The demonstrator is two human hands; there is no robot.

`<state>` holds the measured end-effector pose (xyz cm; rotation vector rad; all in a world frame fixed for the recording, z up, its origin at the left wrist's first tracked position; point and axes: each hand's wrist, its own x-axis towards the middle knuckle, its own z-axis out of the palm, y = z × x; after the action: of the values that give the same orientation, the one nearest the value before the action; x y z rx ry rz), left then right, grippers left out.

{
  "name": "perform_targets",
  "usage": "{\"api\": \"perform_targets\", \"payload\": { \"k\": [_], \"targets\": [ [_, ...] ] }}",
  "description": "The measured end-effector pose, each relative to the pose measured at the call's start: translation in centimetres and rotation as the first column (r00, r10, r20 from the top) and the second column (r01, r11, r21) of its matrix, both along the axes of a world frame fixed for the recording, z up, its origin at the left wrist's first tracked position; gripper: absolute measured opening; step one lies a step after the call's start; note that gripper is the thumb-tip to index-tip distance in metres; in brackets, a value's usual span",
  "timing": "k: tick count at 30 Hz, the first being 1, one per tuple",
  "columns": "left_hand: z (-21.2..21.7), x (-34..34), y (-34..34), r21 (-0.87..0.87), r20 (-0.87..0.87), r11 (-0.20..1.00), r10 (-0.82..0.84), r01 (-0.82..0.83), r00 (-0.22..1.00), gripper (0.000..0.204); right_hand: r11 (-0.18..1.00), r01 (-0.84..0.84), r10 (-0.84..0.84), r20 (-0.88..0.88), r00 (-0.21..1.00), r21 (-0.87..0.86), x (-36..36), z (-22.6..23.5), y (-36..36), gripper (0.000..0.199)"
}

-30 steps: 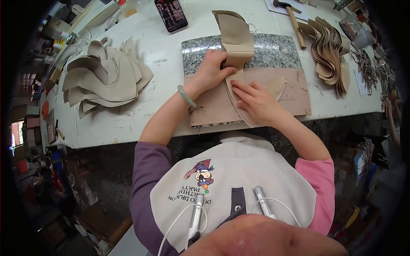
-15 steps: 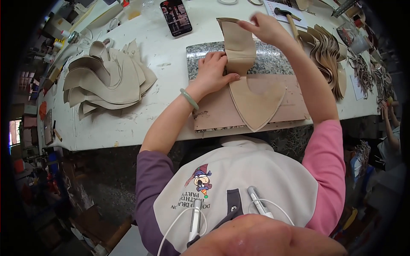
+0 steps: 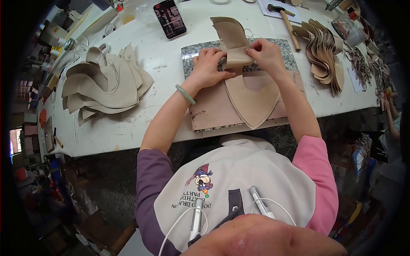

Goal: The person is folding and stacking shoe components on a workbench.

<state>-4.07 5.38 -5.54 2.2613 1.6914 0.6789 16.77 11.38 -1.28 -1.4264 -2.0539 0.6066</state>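
A tan leather piece (image 3: 250,96) lies on a stone slab (image 3: 200,115) on the white table (image 3: 128,128). Its upper part curls up and back, away from me. My left hand (image 3: 208,66) pinches the left edge of the folded part near the middle. My right hand (image 3: 265,53) grips the same fold from the right. Both hands hold the leather close together, thumbs on the fold. The pointed lower end of the piece lies flat toward me.
A heap of cut tan pieces (image 3: 104,83) lies to the left, another stack (image 3: 324,51) to the right. A hammer (image 3: 284,19) and a phone (image 3: 169,18) lie at the back. Another person's arm (image 3: 390,113) shows at the far right edge.
My right hand came back from the far right of the table and took hold of the leather fold beside my left hand. The left hand shifted slightly along the fold.
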Motion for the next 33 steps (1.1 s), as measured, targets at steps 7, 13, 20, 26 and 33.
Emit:
{"api": "perform_targets", "payload": {
  "k": [7,13,20,26,33],
  "targets": [
    [0.8,0.4,-1.1,-0.018,0.059,1.0,-0.01,0.011,0.998,0.066,0.966,-0.213,0.026,-0.764,0.644,-0.146,-0.4,-0.6,0.9,0.017],
    [-1.0,1.5,-2.8,0.18,0.108,0.983,-0.04,0.02,0.993,0.053,0.992,0.0,-0.063,-0.507,0.859,-0.124,-2.0,-2.2,3.3,0.019],
    [-0.1,2.4,-4.2,0.244,-0.254,0.924,-0.233,0.296,0.939,0.042,0.81,0.188,-0.071,-0.225,0.972,0.556,-2.7,-6.2,5.7,0.022],
    [-0.1,0.4,-2.8,0.062,-0.341,0.961,-0.233,0.269,0.911,0.053,0.941,0.179,-0.099,-0.27,0.958,0.289,-4.0,-4.6,3.9,0.018],
    [-0.2,-0.6,-0.9,0.023,-0.286,0.951,-0.291,0.31,0.913,0.061,0.962,0.168,-0.115,-0.24,0.964,0.214,-4.0,-4.9,4.0,0.018]
  ]
}}
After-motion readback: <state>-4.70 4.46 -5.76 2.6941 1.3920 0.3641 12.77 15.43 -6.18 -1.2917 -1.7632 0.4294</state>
